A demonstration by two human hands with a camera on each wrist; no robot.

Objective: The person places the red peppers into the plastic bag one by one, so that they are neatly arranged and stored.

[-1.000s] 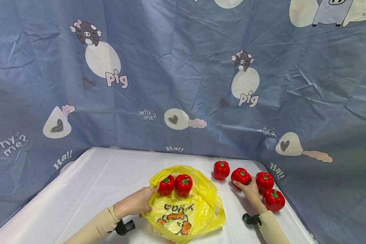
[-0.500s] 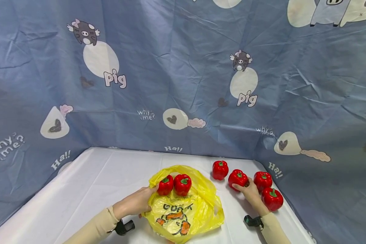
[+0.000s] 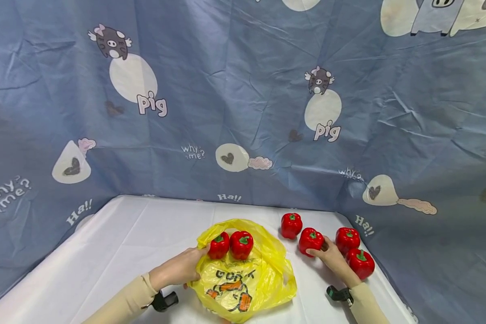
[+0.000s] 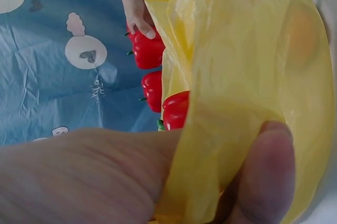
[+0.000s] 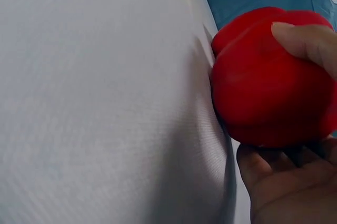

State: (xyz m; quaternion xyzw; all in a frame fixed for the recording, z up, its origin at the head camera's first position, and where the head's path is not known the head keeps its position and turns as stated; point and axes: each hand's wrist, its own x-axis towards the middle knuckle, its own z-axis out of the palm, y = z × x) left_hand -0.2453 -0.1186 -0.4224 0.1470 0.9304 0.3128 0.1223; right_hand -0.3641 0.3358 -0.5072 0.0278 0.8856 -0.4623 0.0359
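My left hand [image 3: 180,268] grips the left rim of a yellow plastic bag [image 3: 267,283]. In the left wrist view the bag's film [image 4: 242,50] runs between the thumb and the other fingers. Two red bell peppers lie at the bag's open mouth, a left one [image 3: 218,246] and a right one [image 3: 241,245]. Right of the bag, my right hand [image 3: 335,260] holds another red bell pepper [image 3: 309,241]. The right wrist view has the thumb on one side of this pepper [image 5: 274,87] and fingers on the opposite side. Whether it touches the table I cannot tell.
One loose bell pepper [image 3: 291,226] stands behind the held one. Two more, a farther one [image 3: 347,238] and a nearer one [image 3: 361,263], sit close to my right hand, by the table's right edge. A blue printed cloth [image 3: 243,112] hangs behind the white table [image 3: 146,229].
My right hand has shifted a little to the left and nearer with the bell pepper, widening the gap to the peppers on the right. The left hand keeps its grip on the bag.
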